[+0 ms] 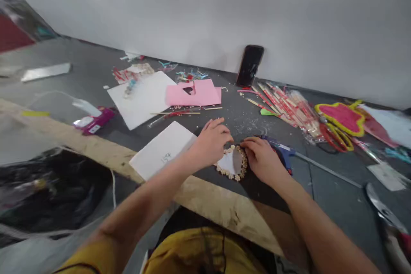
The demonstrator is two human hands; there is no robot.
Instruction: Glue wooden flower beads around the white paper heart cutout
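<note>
A small white cutout (227, 164), edged all round with beige beads or florets, lies on the dark tabletop between my hands. My left hand (212, 141) is at its upper left edge, fingers bent and a little apart, with nothing visible in them. At the upper right edge, the fingers of my right hand (261, 156) are drawn together on the beaded rim; the fingertips are partly hidden. A blue glue gun (284, 152) lies behind my right hand, partly covered by it, with a long grey stick (327, 171) running right. White folded paper (163, 150) with handwriting lies beneath my left forearm.
Pink paper (195, 94) with a cut hole overlaps a white sheet (141, 98). A phone (250, 65) leans against the wall. Red-and-white wrapped sticks (282, 102), a yellow-edged pink shape (342, 116) and cutters (385, 209) lie right; a magenta box (96, 122) sits left.
</note>
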